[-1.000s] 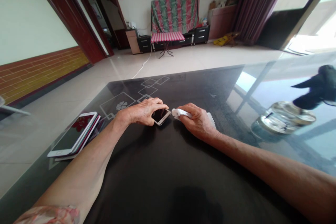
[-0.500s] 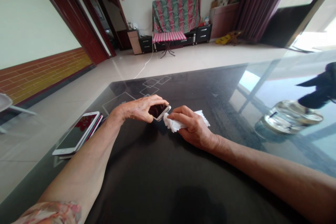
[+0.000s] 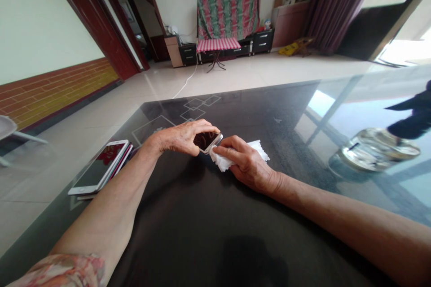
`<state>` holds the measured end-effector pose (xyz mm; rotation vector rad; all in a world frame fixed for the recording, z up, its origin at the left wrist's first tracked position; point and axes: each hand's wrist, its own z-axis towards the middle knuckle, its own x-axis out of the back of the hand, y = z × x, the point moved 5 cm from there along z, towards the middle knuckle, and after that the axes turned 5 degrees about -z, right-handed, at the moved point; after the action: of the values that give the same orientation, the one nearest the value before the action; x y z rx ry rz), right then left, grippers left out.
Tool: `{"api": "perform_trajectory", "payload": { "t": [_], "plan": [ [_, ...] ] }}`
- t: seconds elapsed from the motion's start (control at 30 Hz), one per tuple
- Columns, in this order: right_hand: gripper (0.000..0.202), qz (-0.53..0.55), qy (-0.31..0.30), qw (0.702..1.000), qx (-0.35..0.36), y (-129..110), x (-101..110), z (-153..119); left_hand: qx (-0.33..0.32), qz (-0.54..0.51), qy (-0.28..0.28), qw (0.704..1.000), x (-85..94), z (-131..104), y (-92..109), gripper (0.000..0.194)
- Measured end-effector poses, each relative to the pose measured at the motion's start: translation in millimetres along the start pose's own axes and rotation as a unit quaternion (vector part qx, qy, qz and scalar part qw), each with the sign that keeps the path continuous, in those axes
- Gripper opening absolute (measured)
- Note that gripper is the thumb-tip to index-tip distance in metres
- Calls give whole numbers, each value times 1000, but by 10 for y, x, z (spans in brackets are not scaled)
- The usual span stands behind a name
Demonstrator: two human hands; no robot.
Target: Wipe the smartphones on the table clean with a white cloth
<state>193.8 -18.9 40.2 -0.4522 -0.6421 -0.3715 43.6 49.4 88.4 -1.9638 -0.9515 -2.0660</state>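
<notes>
A home living room, with purple curtain point(image 3: 343, 6) and cabinets point(image 3: 262, 41).

The table point(image 3: 182, 237) has a smooth, glossy dark top that mirrors light like glass. The phone point(image 3: 204, 141) shows a shiny screen and a silvery, metal-looking edge; the tissue point(image 3: 222, 163) is matt, creased white paper. A tablet point(image 3: 98, 167) pairs a glossy screen with a smooth white border. The floor point(image 3: 151, 84) is polished tile, the curtain point(image 3: 348, 4) folded cloth, the sleeve point(image 3: 67, 271) soft printed fabric.
</notes>
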Motion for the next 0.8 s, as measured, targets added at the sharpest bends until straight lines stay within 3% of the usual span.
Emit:
{"api": "perform_trajectory", "payload": {
  "t": [0.23,0.47,0.63,0.8],
  "plan": [
    [44,-18,-6,999,34,-59,12,5,-9,-8,5,1000,1,5,1,71],
    [50,-27,29,999,-11,34,37,-7,-9,-33,13,999,32,-7,18,71],
    [43,-41,-2,997,64,-106,42,-1,-10,-37,9,999,45,4,68,69],
    [44,-32,18,998,42,-92,72,3,-9,-23,4,1000,38,8,80,72]
  ]
}}
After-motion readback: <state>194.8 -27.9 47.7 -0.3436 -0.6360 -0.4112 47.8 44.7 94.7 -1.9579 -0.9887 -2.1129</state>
